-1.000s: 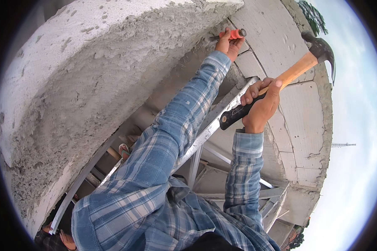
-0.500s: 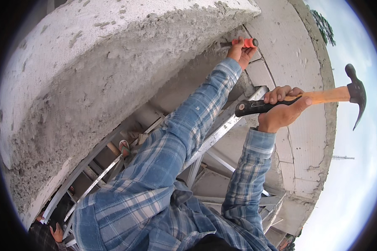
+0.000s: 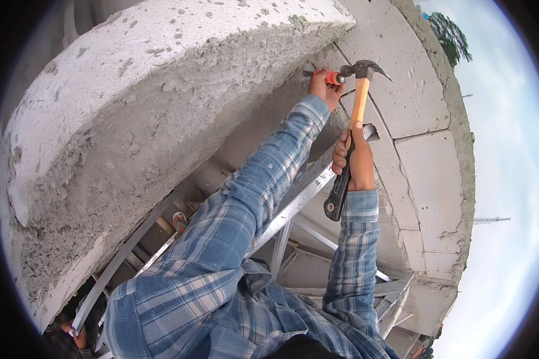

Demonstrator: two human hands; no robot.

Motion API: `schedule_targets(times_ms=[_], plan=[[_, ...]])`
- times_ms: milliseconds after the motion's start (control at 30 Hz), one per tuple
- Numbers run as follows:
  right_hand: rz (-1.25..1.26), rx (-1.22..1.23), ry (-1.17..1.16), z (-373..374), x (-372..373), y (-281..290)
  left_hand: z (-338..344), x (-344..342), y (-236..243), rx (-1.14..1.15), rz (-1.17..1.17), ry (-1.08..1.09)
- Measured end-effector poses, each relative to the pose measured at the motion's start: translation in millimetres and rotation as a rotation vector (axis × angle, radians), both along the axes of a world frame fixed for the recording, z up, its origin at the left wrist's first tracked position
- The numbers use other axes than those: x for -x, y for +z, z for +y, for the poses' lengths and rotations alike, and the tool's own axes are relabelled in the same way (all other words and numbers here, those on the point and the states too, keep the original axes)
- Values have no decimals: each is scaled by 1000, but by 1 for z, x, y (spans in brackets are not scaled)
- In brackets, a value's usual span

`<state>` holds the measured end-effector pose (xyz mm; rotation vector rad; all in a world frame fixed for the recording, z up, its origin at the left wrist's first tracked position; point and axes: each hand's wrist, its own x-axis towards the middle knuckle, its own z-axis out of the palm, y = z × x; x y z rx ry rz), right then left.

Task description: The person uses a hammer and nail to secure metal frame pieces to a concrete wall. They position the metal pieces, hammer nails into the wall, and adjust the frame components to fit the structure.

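My left hand [image 3: 325, 91] is closed round the red-orange handle of a chisel [image 3: 333, 78]. The chisel's dark blade points left, toward the rough concrete in the corner between the curved overhang and the block wall [image 3: 425, 173]. In my right hand [image 3: 358, 158] is a claw hammer [image 3: 359, 105] with a wooden handle and black grip, held upright. Its dark head is level with the chisel's butt end, the striking face touching it or very close to it. The claw points right.
A rough curved concrete overhang [image 3: 161, 102] fills the left. Metal frame bars [image 3: 296, 206] run below my arms. At the lower left, another person's hand [image 3: 79, 336] is by a metal rail, and a sandalled foot [image 3: 179, 221] shows higher up. Open sky lies right.
The hammer has swung from the far right, where it lay nearly level, up and left to the chisel's butt. My left hand still holds the chisel. The view has shifted a little.
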<state>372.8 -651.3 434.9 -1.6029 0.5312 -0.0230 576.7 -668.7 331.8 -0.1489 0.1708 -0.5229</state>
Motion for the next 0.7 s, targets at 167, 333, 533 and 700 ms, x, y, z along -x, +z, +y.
schedule_targets(times_ms=[167,333,533,700], plan=[[-148,126,-55,9,52,10,24,62,-5,-361,-84,-108],[-329,153,-108,29,48,35,14,38,14,-93,-62,-23],[-666,259,-164,39,38,52,4,21,34,116,128,81],[-466,294,-125,20,14,-20,-13,6,42,111,143,78]])
